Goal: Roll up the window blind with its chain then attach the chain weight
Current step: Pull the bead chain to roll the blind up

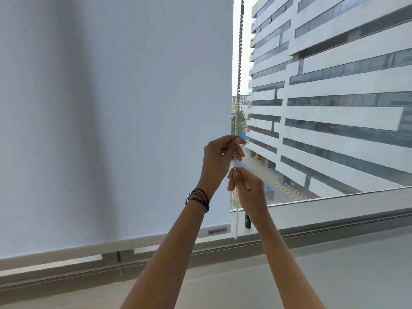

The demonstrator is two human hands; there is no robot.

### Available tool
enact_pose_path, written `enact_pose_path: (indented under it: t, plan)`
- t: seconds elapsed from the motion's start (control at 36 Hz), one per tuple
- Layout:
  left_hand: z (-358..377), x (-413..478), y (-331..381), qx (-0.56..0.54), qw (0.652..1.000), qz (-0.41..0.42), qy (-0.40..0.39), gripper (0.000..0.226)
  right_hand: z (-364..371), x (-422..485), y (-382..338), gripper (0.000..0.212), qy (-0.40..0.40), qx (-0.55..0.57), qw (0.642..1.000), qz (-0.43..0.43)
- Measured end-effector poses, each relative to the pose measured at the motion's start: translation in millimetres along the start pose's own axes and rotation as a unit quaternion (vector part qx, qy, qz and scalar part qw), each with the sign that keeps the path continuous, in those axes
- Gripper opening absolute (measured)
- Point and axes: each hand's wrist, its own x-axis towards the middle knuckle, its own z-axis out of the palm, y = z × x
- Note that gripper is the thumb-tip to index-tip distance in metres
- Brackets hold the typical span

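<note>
Left hand (219, 156) above right hand (249, 189), fingers (239, 155) pinching the chain (239, 63). Blind (111, 108) hangs almost fully down; nearly the whole task apparently remains.

Both hands raised, one above the other, each pinching the chain
The left hand (221, 153) is the upper one: its bare forearm reaches up from the bottom edge, and its thumb and fingers (239, 150) are curled together on the chain (239, 63). Just beneath it, nearly touching, the right hand (248, 189) pinches the same chain between thumb and curled fingers, its bare forearm rising from the lower right
</note>
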Motion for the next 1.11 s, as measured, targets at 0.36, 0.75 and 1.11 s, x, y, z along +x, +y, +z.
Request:
enact_pose_path:
  t: [0.36, 0.75, 1.11]
  plan:
    - [1.0, -9.8, -14.3, 0.009, 1.000, 0.001, 0.001, 0.020, -1.6, -12.0, 3.0, 0.023, -0.016, -0.016, 1.000, 0.016]
    - [3.4, -34.0, -33.9, 0.008, 1.000, -0.021, -0.006, 0.020, -0.3, -40.5, 14.5, 0.023, -0.020, -0.004, 0.998, 0.055]
    - [4.3, -54.7, -47.4, 0.009, 0.999, -0.049, -0.006, 0.019, 2.3, -60.6, 23.6, 0.025, -0.029, -0.021, 0.996, 0.077]
